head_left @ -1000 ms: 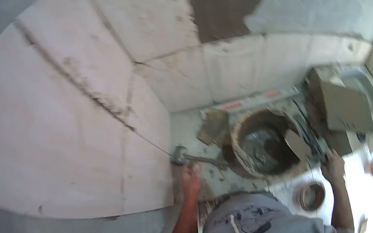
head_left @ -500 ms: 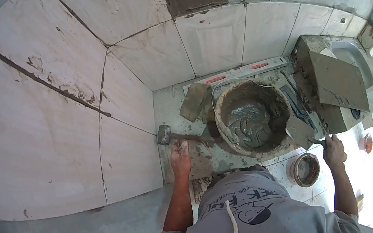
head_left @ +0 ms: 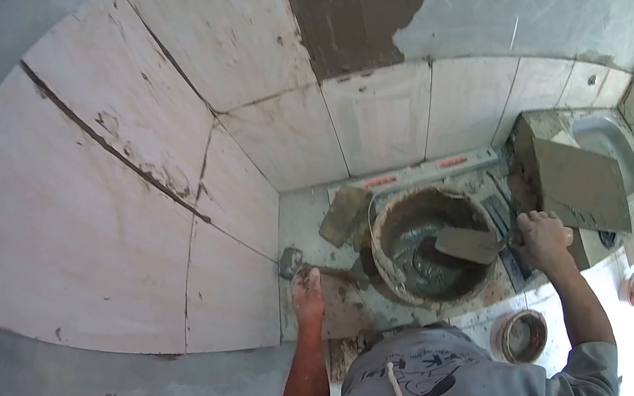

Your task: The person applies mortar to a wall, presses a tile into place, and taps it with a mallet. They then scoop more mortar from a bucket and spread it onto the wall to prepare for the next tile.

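Note:
My right hand (head_left: pixel 543 241) is closed round the handle of a trowel (head_left: pixel 468 245). Its mortar-coated blade is over the right part of the bucket's opening. Wet grey mortar (head_left: pixel 416 257) lies inside the caked bucket (head_left: pixel 387 270), which stands on the counter. On the left, my left hand (head_left: pixel 307 293) rests by the counter's front edge, its fingers stretched forward beside the handle of a mallet (head_left: pixel 291 262). The fingers overlap the handle in view but do not appear wrapped round it.
A spirit level (head_left: pixel 414 173) lies along the tiled wall behind the bucket. A mortar-stained block (head_left: pixel 344 214) sits back left. A large tile (head_left: pixel 581 181) leans near the sink (head_left: pixel 603 139) on the right. Below the counter stands a small bucket (head_left: pixel 523 337).
My right hand has brought the trowel from beside the bucket's right front edge up and left, over its opening. The view has tilted up. My left hand stays near the mallet.

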The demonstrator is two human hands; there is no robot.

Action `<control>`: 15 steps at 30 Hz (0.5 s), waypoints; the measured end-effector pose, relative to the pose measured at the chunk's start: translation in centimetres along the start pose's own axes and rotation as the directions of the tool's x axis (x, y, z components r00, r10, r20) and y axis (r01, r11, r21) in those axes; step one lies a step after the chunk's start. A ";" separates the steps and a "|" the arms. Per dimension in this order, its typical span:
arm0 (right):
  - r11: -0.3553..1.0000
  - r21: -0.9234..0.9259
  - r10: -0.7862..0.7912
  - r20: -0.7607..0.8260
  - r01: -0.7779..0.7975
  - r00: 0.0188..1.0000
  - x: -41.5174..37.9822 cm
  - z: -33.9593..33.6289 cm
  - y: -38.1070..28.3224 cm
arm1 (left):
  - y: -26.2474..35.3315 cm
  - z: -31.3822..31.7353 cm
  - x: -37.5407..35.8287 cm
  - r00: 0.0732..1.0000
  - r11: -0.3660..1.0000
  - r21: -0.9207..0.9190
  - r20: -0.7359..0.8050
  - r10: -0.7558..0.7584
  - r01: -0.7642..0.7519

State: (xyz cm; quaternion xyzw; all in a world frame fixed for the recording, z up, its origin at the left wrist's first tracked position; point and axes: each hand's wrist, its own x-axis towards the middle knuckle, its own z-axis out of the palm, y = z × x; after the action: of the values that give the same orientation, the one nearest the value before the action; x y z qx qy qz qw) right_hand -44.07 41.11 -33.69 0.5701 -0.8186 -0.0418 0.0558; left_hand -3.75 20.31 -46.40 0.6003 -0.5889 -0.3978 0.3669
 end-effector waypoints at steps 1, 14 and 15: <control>1.000 0.000 -0.002 -0.025 0.002 1.000 1.0 0.3 0.2 | -0.6 -0.2 0.8 1.000 1.000 -0.009 -0.014 0.019 -0.019; 0.984 0.023 -0.177 0.050 0.176 0.983 7.1 -4.0 1.2 | 0.3 -2.8 0.3 0.976 0.969 -0.203 -0.189 0.104 -0.142; 0.988 0.053 -0.148 0.063 0.145 0.987 7.0 -4.2 1.4 | -0.2 -2.5 -0.2 0.981 0.984 -0.162 -0.189 0.042 -0.073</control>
State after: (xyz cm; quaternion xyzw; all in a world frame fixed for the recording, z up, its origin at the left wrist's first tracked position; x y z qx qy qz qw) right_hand -47.23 35.00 -29.03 0.6282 -0.7767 -0.0449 0.0115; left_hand -1.38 20.48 -45.52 0.5842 -0.5338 -0.3779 0.4806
